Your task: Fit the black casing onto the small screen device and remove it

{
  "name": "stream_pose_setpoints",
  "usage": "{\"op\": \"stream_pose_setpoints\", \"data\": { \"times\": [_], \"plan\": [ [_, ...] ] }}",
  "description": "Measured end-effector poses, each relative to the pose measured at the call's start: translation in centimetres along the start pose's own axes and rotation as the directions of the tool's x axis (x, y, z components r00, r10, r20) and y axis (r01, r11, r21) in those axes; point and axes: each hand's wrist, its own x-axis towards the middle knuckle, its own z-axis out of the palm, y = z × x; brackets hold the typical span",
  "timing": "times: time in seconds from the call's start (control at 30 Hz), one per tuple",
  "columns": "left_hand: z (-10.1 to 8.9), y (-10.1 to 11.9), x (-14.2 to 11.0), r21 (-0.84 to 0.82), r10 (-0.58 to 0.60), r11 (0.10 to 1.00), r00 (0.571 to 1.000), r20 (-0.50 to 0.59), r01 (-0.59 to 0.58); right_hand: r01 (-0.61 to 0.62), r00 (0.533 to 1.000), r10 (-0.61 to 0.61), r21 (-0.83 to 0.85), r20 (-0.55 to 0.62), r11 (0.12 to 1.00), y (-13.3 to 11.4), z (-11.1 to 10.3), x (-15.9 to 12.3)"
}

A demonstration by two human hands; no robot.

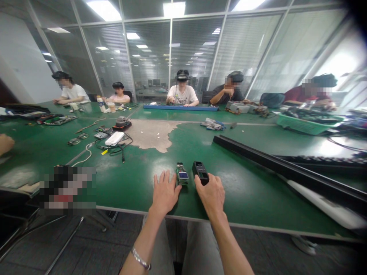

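Observation:
On the green table, near its front edge, my left hand (165, 192) lies flat with the fingers stretched forward, holding nothing. Just right of its fingertips is a small circuit board module (182, 174) with a bluish screen; the thumb is close to its lower end, and I cannot tell if they touch. My right hand (210, 191) is closed around the near end of a black plastic casing (200, 171), thumb on the left side and fingers on the right. The casing has openings in its upper face and stands a little apart from the module.
A long black bar (275, 162) runs diagonally on the right. A green basket (304, 125) full of parts stands beyond it. Cables and a white box-shaped device (114, 138) lie at left, near glasses (77, 139). Several people sit along the far side, one behind a blue strip (180, 108).

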Motion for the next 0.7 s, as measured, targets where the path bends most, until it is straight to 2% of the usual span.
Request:
{"op": "stream_pose_setpoints", "data": {
  "times": [0.37, 0.7],
  "plan": [
    [0.2, 0.1, 0.2, 0.017, 0.001, 1.000, 1.000, -0.004, -0.001, 0.029, 1.000, -0.029, -0.029, 0.003, 0.999, 0.6, 1.1, -0.3],
    [0.3, 0.1, 0.2, 0.039, 0.012, 0.999, 1.000, -0.022, -0.011, 0.044, 0.998, -0.043, 0.040, -0.037, 0.998, 1.0, 1.3, -0.8]
  ]
}}
